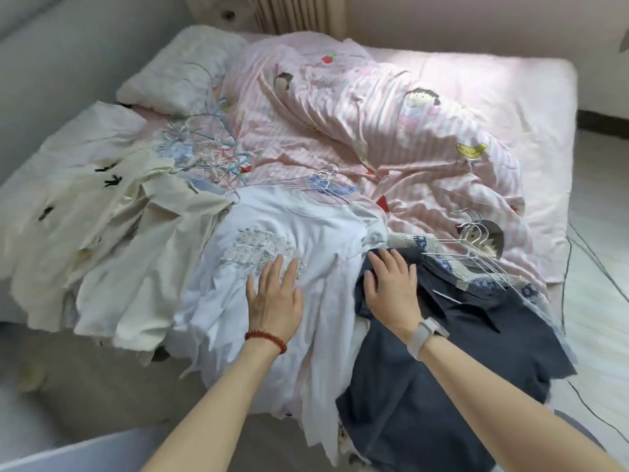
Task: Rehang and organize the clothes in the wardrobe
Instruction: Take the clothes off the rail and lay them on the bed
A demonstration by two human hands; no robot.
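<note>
Two hands: both flat, palms down, fingers straight.
Left hand (275, 299): spread on the white shirt (272, 233).
Right hand (391, 287): pressing the dark garment (442, 369), beside the white shirt.
Hangers (476, 247): wire, just right of that hand.
Bed (476, 80): clothes heaped along its near edge.

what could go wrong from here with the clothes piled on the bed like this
1. The wire hangers by the right hand lie bunched with hooks overlapping; lifting one may drag the others or snag fabric.
2. The dark garment and white t-shirt under the left hand hang over the bed edge and could slide to the floor.
3. The loose hangers near the pillow look tangled.
</note>
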